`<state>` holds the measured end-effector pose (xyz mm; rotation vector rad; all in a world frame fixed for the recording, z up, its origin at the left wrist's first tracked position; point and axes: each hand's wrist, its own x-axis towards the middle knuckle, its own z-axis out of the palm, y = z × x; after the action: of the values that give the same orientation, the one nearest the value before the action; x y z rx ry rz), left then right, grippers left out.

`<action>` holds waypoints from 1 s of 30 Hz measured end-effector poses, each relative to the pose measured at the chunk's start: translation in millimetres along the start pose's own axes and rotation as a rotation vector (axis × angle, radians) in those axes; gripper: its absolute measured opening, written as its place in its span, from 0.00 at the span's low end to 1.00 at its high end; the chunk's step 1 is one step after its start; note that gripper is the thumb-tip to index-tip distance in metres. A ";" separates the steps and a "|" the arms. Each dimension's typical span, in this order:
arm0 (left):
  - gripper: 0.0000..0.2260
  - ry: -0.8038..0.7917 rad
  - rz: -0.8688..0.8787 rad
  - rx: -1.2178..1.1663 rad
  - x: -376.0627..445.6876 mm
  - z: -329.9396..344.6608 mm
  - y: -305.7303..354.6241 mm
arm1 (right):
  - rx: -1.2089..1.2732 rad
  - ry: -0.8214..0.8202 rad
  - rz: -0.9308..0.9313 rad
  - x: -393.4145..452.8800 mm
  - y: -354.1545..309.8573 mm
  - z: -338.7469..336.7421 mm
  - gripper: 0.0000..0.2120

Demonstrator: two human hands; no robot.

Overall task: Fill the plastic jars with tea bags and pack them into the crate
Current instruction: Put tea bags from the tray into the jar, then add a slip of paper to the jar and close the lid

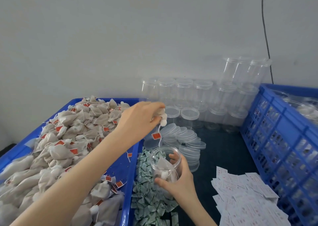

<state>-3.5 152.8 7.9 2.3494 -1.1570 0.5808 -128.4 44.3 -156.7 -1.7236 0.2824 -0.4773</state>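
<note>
My left hand (140, 121) pinches a tea bag (162, 118) above the open jar; its string and red tag (156, 136) dangle toward the jar's mouth. My right hand (180, 179) grips that clear plastic jar (165, 164), tilted, with a few tea bags inside. A blue tray (128, 182) on the left is heaped with grey tea bags (68, 139) with red tags. The blue crate (275, 139) stands on the right, with jars inside.
Empty lidded jars (203, 102) are stacked against the wall at the back. Loose clear lids (185, 138) lie behind the held jar. Small green-white sachets (148, 191) lie piled beside the tray, white printed packets (244, 200) at lower right. A black cable (265, 36) runs down the wall.
</note>
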 end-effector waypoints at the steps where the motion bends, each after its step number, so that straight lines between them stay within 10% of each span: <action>1: 0.15 -0.041 0.015 -0.004 -2.7 3.1 4.5 | 0.002 0.003 -0.002 0.2 -0.7 -0.9 0.43; 20: 0.11 -0.809 0.242 -0.034 -22.2 61.0 42.4 | 0.059 0.057 0.019 -0.8 6.3 -17.8 0.43; 27: 0.10 -0.402 -0.014 -0.359 0.9 76.6 30.4 | 0.024 0.158 0.002 2.5 15.5 -44.0 0.44; 30: 0.12 -0.586 -0.055 -0.029 6.4 95.9 13.8 | -0.015 0.221 -0.009 2.7 21.2 -57.2 0.42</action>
<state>5.0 87.1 -63.1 2.5950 -1.3116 -0.1670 -150.9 -11.3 -168.3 -1.6888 0.4374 -0.6758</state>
